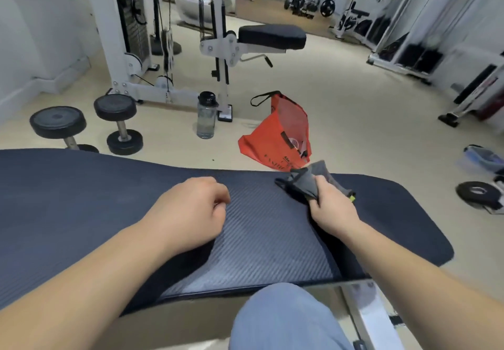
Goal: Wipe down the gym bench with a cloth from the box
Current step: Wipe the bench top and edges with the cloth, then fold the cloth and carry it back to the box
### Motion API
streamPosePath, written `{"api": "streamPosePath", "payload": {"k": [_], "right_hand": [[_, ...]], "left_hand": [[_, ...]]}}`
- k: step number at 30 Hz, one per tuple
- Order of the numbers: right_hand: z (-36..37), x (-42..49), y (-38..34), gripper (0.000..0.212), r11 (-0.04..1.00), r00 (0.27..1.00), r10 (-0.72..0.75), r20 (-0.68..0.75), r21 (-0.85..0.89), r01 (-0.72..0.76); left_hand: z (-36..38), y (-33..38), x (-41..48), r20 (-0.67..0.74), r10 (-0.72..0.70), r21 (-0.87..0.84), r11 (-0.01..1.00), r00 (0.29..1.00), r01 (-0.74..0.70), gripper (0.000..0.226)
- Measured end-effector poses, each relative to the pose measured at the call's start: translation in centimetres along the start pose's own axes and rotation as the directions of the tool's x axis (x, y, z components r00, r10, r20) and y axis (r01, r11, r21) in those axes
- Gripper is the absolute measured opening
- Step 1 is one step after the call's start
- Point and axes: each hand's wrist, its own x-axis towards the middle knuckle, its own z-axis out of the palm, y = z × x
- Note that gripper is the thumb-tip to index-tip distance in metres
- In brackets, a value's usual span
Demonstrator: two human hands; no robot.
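The gym bench (81, 199) has a dark ribbed pad that spans the view from left to right in front of me. A grey cloth (305, 182) is bunched up over the pad's far edge, right of centre. My right hand (331, 207) grips that cloth from the near side. My left hand (188, 210) rests on the middle of the pad as a loose fist with nothing in it. A clear plastic box (481, 158) with something blue inside lies on the floor at the far right.
Beyond the bench, an orange bag (278, 134), a clear water bottle (206, 115) and two black dumbbells (90, 123) stand on the beige floor. A weight plate (477, 194) lies at the right. White gym machines (218, 46) fill the back. My knee (286, 319) is below the bench.
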Motion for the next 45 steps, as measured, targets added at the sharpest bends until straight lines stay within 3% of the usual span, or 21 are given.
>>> {"api": "streamPosePath", "payload": {"k": [6, 9, 11, 13, 17, 19, 22, 24, 27, 30, 33, 36, 38, 41, 43, 45], "right_hand": [[0.4, -4.7, -2.2, 0.022, 0.996, 0.996, 0.089, -0.011, 0.026, -0.088], [0.0, -4.6, -7.6, 0.028, 0.997, 0.978, -0.056, 0.199, 0.059, 0.045], [-0.4, -4.1, -12.2, 0.036, 0.982, 0.904, -0.189, 0.384, 0.066, 0.177], [0.4, -4.2, -16.7, 0.042, 0.957, 0.838, -0.281, 0.468, 0.067, 0.283], [3.8, -7.3, -22.4, 0.057, 0.885, 0.834, -0.457, 0.308, 0.061, 0.462], [4.7, -9.5, -23.4, 0.062, 0.835, 0.795, -0.543, 0.268, 0.074, 0.545], [3.0, -9.5, -23.5, 0.033, 0.762, 0.692, -0.644, 0.326, 0.192, 0.619], [1.2, -7.0, -22.5, 0.012, 0.787, 0.652, -0.617, 0.44, 0.342, 0.514], [0.4, -3.7, -20.3, 0.007, 0.752, 0.638, -0.561, 0.528, 0.646, 0.127], [1.1, -1.7, -19.1, 0.021, 0.514, 0.722, -0.43, 0.542, 0.804, -0.298], [0.6, 0.5, -18.4, 0.03, 0.194, 0.785, -0.238, 0.572, 0.82, -0.538], [-0.2, 2.6, -17.3, 0.046, -0.086, 0.752, -0.205, 0.627, 0.753, -0.652], [-1.3, 3.3, -16.5, 0.056, -0.201, 0.738, -0.246, 0.628, 0.712, -0.672], [-4.0, 3.6, -15.4, 0.055, -0.307, 0.735, -0.308, 0.604, 0.668, -0.678], [-6.9, 3.4, -14.8, 0.06, -0.386, 0.711, -0.329, 0.622, 0.598, -0.702], [-10.9, 3.1, -14.5, 0.065, -0.374, 0.681, -0.312, 0.663, 0.573, -0.729]], "left_hand": [[-0.9, -0.7, -1.2, 0.001, -0.045, 0.02, 0.999, 0.999, 0.044, 0.022], [-1.9, -1.4, -1.5, -0.022, -0.088, 0.012, 0.996, 0.996, 0.088, 0.023], [-2.5, -1.8, -1.8, -0.048, -0.116, 0.003, 0.993, 0.992, 0.116, 0.024], [-3.2, -2.3, -2.5, -0.074, -0.136, 0.005, 0.991, 0.988, 0.137, 0.025], [-4.5, -4.3, -3.8, -0.122, -0.21, 0.022, 0.977, 0.97, 0.214, 0.028], [-4.9, -5.3, -4.1, -0.158, -0.266, -0.004, 0.963, 0.951, 0.269, 0.03], [-5.1, -6.4, -3.9, -0.17, -0.317, -0.079, 0.948, 0.933, 0.308, 0.033], [-4.7, -6.6, -3.4, -0.148, -0.334, -0.139, 0.939, 0.931, 0.314, 0.032], [-4.0, -6.9, -2.0, -0.163, -0.355, -0.227, 0.921, 0.921, 0.315, 0.026], [-3.1, -7.0, -0.1, -0.205, -0.378, -0.346, 0.891, 0.903, 0.294, 0.022], [-2.2, -6.6, 1.7, -0.203, -0.377, -0.432, 0.863, 0.904, 0.263, 0.024], [-1.5, -6.0, 3.3, -0.142, -0.412, -0.549, 0.789, 0.9, 0.275, 0.026], [-1.6, -4.8, 4.3, -0.082, -0.456, -0.657, 0.693, 0.886, 0.295, 0.023], [-2.9, -1.4, 5.2, 0.119, -0.513, -0.788, 0.472, 0.85, 0.395, 0.022], [-4.5, 1.1, 5.7, 0.293, -0.49, -0.787, 0.365, 0.821, 0.498, 0.033], [-7.0, 4.1, 6.0, 0.469, -0.432, -0.781, 0.204, 0.77, 0.59, 0.045]]}}
